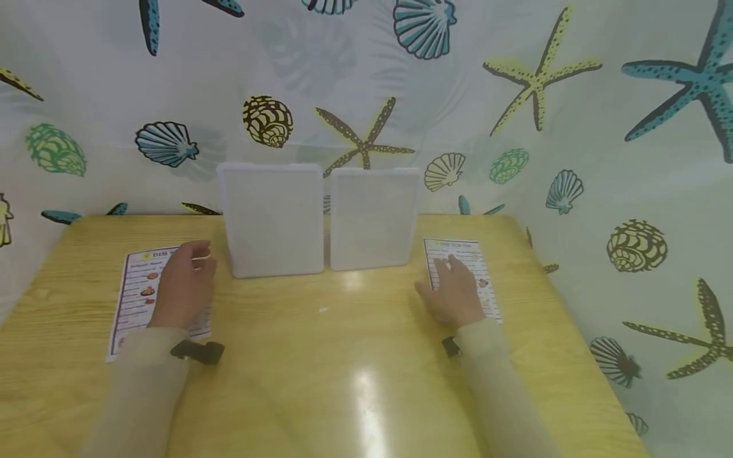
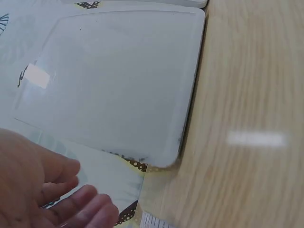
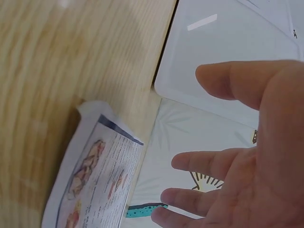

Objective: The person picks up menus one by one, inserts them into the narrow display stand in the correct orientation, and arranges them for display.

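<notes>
Table (image 1: pixel 280 362): one; light wood grain, glossy, bright reflections on its top. Carries four items.

Left panel (image 1: pixel 273 222): white, rounded corners; standing toward the back, near the middle.

Right panel (image 1: pixel 373 219): white, similar shape; standing just beside the first, narrow gap between.

Left sheet (image 1: pixel 136 289): white, dark border, lines of text, small food pictures; lying left of the panels, askew, partly hidden.

Right sheet (image 1: pixel 481 270): similar print; lying right of the panels, one corner curled up, partly hidden.

You can read "DIM S" atop the menu (image 1: pixel 134 289) near the left edge of the worktop (image 1: pixel 298 381); other print is blurred.
</notes>
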{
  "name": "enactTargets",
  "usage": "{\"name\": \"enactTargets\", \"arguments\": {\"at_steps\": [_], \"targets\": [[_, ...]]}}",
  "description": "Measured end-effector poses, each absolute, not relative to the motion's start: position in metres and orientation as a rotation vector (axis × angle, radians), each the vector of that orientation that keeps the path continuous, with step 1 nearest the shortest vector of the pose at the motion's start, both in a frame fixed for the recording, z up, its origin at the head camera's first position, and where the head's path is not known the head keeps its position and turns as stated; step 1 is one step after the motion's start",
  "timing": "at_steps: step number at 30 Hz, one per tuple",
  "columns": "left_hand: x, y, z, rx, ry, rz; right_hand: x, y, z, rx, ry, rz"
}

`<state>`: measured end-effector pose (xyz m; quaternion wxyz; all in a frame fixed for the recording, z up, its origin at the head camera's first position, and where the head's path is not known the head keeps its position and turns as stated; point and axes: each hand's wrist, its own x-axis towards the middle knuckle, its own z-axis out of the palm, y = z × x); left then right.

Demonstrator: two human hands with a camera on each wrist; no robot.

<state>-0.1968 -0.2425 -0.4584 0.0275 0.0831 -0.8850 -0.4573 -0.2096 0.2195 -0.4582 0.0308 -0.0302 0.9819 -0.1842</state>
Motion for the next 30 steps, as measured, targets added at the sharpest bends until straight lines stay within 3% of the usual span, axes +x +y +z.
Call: {"name": "enactTargets", "arguments": {"at_steps": [12,30], "targets": [[-0.226,-0.231,-0.464,0.322,-2.631,-1.557,-0.213,0.224,-0.465,-0.081,2.992,-0.553],[-0.230,-0.223,-0.472,0.368,-2.506,-1.701,-0.213,0.223,-0.463,-0.073,2.964,-0.528]]}}
